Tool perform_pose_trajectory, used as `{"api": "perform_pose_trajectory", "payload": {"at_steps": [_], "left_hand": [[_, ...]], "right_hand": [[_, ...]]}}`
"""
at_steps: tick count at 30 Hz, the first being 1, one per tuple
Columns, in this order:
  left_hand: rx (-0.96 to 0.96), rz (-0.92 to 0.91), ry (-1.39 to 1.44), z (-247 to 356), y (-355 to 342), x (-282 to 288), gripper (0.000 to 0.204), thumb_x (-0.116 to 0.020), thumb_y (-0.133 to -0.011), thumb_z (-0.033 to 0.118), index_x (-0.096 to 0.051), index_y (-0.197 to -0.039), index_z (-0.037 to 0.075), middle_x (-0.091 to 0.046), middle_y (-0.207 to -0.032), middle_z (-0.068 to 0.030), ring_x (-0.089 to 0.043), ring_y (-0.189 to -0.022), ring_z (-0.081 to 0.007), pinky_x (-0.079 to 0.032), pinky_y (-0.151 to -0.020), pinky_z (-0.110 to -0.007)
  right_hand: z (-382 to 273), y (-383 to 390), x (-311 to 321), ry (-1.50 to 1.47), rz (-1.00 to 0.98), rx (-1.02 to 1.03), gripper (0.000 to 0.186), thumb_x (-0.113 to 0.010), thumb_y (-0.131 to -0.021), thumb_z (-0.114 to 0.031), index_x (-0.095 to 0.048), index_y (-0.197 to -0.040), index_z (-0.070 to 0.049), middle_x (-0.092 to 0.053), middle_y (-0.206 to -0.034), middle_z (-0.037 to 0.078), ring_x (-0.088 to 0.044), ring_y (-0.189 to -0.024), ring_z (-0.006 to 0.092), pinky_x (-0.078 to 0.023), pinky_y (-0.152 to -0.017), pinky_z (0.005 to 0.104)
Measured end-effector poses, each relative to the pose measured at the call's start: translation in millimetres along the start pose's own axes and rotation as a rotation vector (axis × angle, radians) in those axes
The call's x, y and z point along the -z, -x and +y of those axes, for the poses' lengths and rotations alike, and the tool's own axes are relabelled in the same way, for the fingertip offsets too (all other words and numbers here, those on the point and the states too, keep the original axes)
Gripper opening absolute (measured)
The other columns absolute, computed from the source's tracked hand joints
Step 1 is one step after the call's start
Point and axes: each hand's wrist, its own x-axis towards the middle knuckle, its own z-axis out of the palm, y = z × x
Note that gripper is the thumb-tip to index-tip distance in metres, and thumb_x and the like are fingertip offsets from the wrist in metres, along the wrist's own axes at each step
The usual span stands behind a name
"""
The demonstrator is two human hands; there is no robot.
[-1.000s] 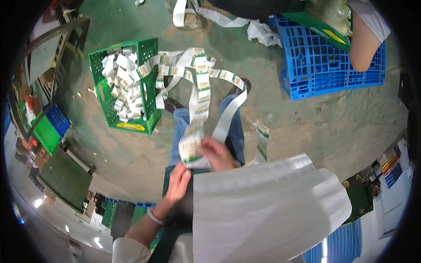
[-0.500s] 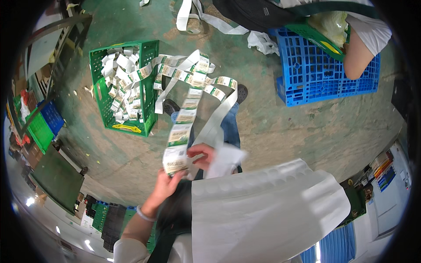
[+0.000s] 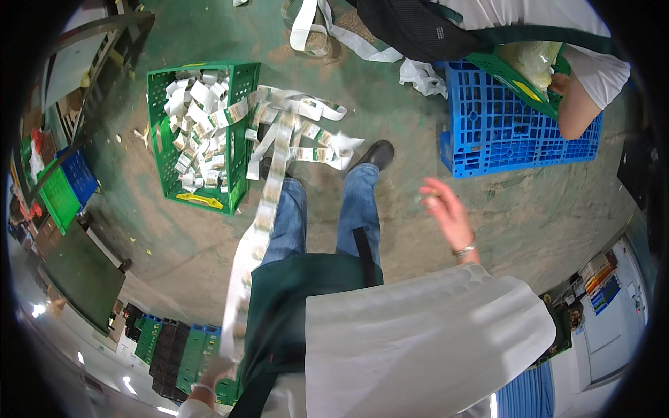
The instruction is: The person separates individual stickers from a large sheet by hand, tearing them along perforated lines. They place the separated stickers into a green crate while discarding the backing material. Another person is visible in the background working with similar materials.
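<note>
A long strip of printed labels, white with green and tan, runs from the floor up to my left hand at the lower left. That hand is smeared by motion, but the strip stretches taut from it. My right hand is out to the right over the floor, fingers stretched apart and apart from the strip. Loops of label strip and white backing paper lie on the floor by my shoes. A green crate on the left holds a heap of label strips, some trailing over its side.
A blue plastic pallet-like crate stands at the right, where a co-worker's arm reaches into a green crate. White paper scraps lie nearby. A large white panel covers the lower middle; stacked crates stand lower left.
My left hand has pulled the label strip down and left toward me. My right hand has let go of the white backing paper and moved right; the paper now lies by my shoes.
</note>
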Motion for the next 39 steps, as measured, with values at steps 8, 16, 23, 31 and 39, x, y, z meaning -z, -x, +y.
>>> {"api": "perform_pose_trajectory", "payload": {"at_steps": [8,16,23,31,39], "left_hand": [[0.359,0.186,1.026,22.5,1.9,22.4,0.031,-0.057,-0.085,0.031,-0.060,-0.098,0.003,-0.065,-0.088,-0.0108,-0.062,-0.083,-0.0227,-0.048,-0.073,-0.036],[-0.243,0.259,1.793,128.6,-0.7,208.4,0.022,-0.053,-0.090,0.024,-0.058,-0.100,0.004,-0.066,-0.088,-0.0122,-0.063,-0.077,-0.0186,-0.050,-0.069,-0.030],[-0.887,0.264,1.942,129.7,44.1,211.3,0.034,-0.053,-0.085,0.027,-0.060,-0.081,-0.006,-0.063,-0.077,-0.0256,-0.064,-0.078,-0.0401,-0.044,-0.086,-0.053],[-1.404,0.202,1.875,111.3,53.3,205.8,0.023,-0.052,-0.084,0.017,-0.062,-0.075,-0.001,-0.063,-0.075,-0.0251,-0.062,-0.084,-0.0400,-0.045,-0.081,-0.049],[-1.592,0.021,1.947,75.5,47.8,203.6,0.033,-0.047,-0.085,0.022,-0.059,-0.103,-0.002,-0.060,-0.085,-0.0177,-0.057,-0.094,-0.0363,-0.021,-0.104,-0.056]], "right_hand": [[77.0,27.6,-111.8,0.442,-0.279,0.079,0.038,-0.061,-0.082,-0.030,-0.054,-0.115,-0.012,-0.058,-0.105,0.012,-0.058,-0.090,0.0326,-0.047,-0.075,0.0389],[107.2,44.5,-150.2,0.392,-0.257,0.065,0.035,-0.059,-0.084,-0.032,-0.054,-0.112,-0.012,-0.058,-0.097,0.012,-0.058,-0.085,0.0321,-0.046,-0.071,0.0401],[127.9,2.7,-245.2,-0.077,-0.221,-0.183,0.050,-0.067,-0.079,-0.032,-0.048,-0.119,-0.010,-0.062,-0.095,0.012,-0.062,-0.083,0.0205,-0.049,-0.070,0.0302],[128.9,3.0,-422.5,-0.043,-0.013,-0.423,0.118,-0.079,-0.061,-0.045,-0.002,-0.142,-0.007,-0.040,-0.130,0.024,-0.043,-0.119,0.0374,-0.036,-0.098,0.0435],[182.3,-19.9,-442.5,-1.002,-0.270,-0.870,0.030,-0.065,-0.074,-0.007,-0.057,-0.103,-0.002,-0.063,-0.088,0.010,-0.063,-0.078,0.0239,-0.054,-0.065,0.0392]]}}
